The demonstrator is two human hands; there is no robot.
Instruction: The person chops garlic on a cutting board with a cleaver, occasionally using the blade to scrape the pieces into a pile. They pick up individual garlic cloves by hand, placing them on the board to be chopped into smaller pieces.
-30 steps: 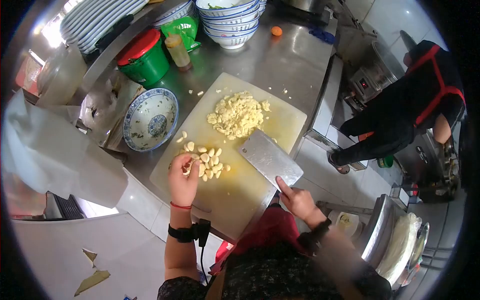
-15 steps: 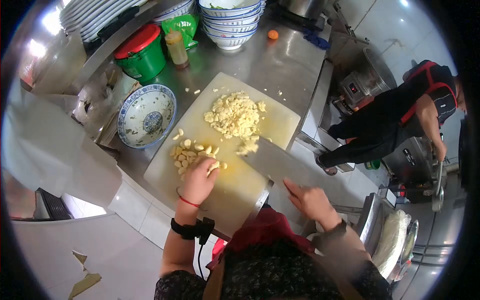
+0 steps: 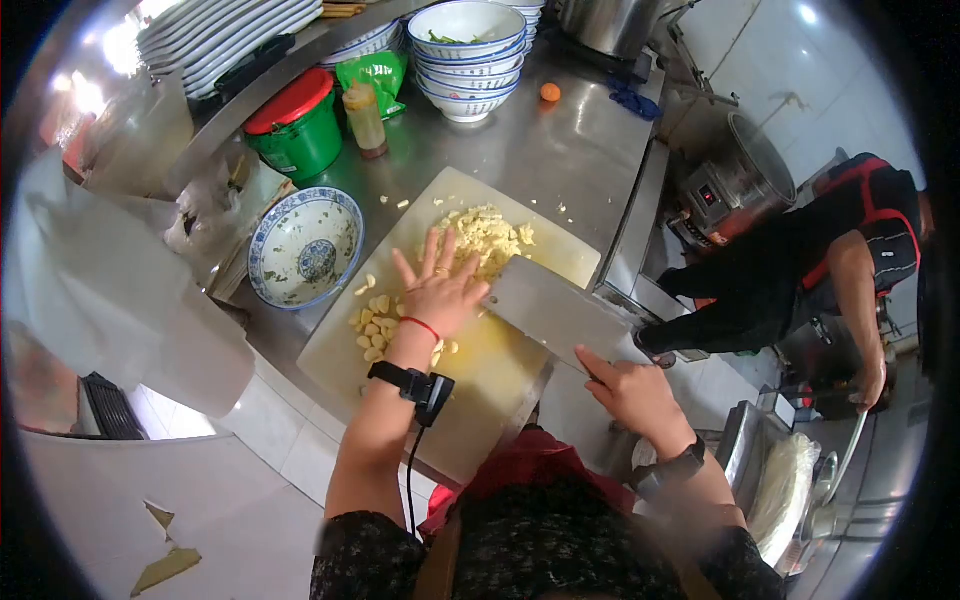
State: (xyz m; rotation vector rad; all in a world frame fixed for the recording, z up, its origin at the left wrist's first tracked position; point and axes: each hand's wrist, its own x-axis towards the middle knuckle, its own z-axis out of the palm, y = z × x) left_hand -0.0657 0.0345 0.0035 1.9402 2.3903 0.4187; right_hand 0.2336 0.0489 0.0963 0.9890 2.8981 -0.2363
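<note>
Gripping a cleaver (image 3: pixel 560 307) with right hand (image 3: pixel 636 397), left hand (image 3: pixel 443 293) splayed near bowl (image 3: pixel 335 222) holding flecks (image 3: pixel 287 274)

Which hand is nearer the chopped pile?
Left. The left hand is at the left edge of the chopped pile; the right hand is farther off, holding the cleaver.

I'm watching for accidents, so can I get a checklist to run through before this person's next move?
1. Cleaver gripped in right hand: ok.
2. Left hand well clear of cleaver: not ok, close beside its corner.
3. Bowl off the chopping board: ok, beside it.
4. Bowl clean inside: not ok, dark flecks.
5. Whole cloves separate from chopped heap: cannot tell, left hand hides part.
6. Co-worker away from board: ok.
</note>
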